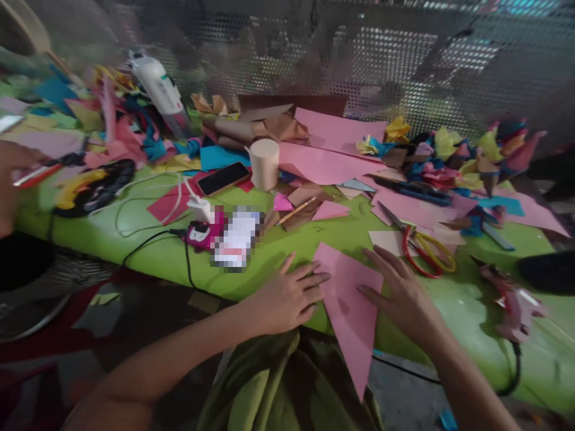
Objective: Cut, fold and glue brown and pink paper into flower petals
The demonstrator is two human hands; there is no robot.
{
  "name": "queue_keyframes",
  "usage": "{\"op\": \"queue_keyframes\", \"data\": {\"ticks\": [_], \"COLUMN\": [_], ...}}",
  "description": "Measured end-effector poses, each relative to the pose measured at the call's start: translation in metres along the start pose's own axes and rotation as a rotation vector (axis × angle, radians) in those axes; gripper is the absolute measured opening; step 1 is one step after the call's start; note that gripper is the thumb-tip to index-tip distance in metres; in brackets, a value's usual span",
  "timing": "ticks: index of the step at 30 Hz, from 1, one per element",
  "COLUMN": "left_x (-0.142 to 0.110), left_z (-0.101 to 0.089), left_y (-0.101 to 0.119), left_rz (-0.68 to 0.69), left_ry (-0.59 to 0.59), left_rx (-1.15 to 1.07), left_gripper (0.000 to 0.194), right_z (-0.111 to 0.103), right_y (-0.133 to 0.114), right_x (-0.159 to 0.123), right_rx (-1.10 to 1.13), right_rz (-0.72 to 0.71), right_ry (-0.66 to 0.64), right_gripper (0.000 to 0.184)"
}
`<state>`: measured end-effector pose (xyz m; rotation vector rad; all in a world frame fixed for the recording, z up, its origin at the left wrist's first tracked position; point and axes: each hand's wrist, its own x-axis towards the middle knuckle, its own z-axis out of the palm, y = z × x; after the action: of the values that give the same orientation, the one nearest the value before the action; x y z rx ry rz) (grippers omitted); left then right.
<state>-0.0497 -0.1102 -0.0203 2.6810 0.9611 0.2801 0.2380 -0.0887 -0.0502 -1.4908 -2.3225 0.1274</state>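
Note:
A pink sheet of paper (350,299) lies at the front edge of the green table, its pointed lower end hanging over my lap. My left hand (290,296) rests with fingers stretched, their tips on the paper's left edge. On the opposite side, my right hand (402,296) has its fingers spread, with the tips at the right edge of the sheet. Scissors (429,248) with red and yellow handles lie just beyond my right hand. Farther right sits a pink glue gun (514,302) with a black cord.
A lit phone (238,239) lies beside a magenta power strip (204,233). Behind are a dark phone (223,178), a beige cup (264,164), a pencil (296,211) and crumpled coloured paper (449,155). Another person's arm (15,179) reaches in at left. Cables hang over the table (153,263) edge.

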Motion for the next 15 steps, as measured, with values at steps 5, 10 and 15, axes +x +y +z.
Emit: {"op": "queue_keyframes", "data": {"ticks": [5, 10, 15], "left_x": [0.01, 0.014, 0.009], "left_z": [0.002, 0.004, 0.008], "left_y": [-0.002, 0.008, 0.036], "left_rz": [-0.005, -0.044, -0.003], "left_ry": [0.04, 0.088, 0.044], "left_rx": [0.1, 0.182, 0.119], "left_gripper": [0.029, 0.029, 0.041], "right_z": [0.002, -0.005, -0.013], "right_y": [0.016, 0.011, -0.004], "right_x": [0.027, 0.035, 0.032], "right_rx": [-0.049, 0.007, 0.1], "right_rz": [0.012, 0.051, 0.187], "right_ry": [-0.178, -0.228, -0.182], "right_gripper": [0.07, 0.049, 0.047]}}
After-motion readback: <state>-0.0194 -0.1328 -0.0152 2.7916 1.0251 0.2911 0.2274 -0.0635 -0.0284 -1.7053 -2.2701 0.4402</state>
